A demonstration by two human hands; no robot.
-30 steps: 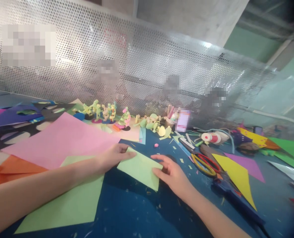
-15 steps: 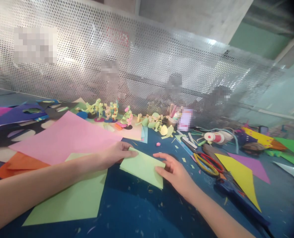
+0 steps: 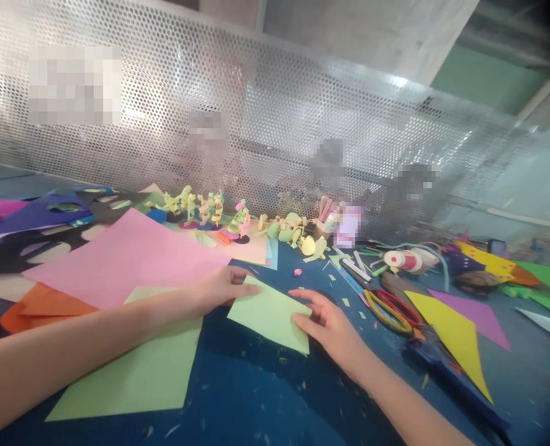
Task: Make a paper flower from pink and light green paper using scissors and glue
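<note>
Between my two hands is a small folded piece of light green paper [image 3: 268, 316], held just above the blue table. My left hand [image 3: 222, 288] pinches its upper left corner, thumb on top. At the right edge, my right hand [image 3: 324, 319] grips it between thumb and fingers. A larger light green sheet [image 3: 140, 365] lies on the table under my left forearm. Behind that sheet rests a big pink sheet [image 3: 130, 260], with an orange sheet [image 3: 47, 306] at its left.
Scissors [image 3: 391, 310] with yellow and red handles and a blue hot glue gun [image 3: 451, 381] lie at the right, beside yellow paper [image 3: 451, 337]. Small paper figures [image 3: 189, 204] stand along the back, before a perforated metal panel [image 3: 275, 118]. Paper scraps dot the table.
The folded paper's layers at the front edge look closer together. Both hands keep their grip; the whole view has shifted slightly.
</note>
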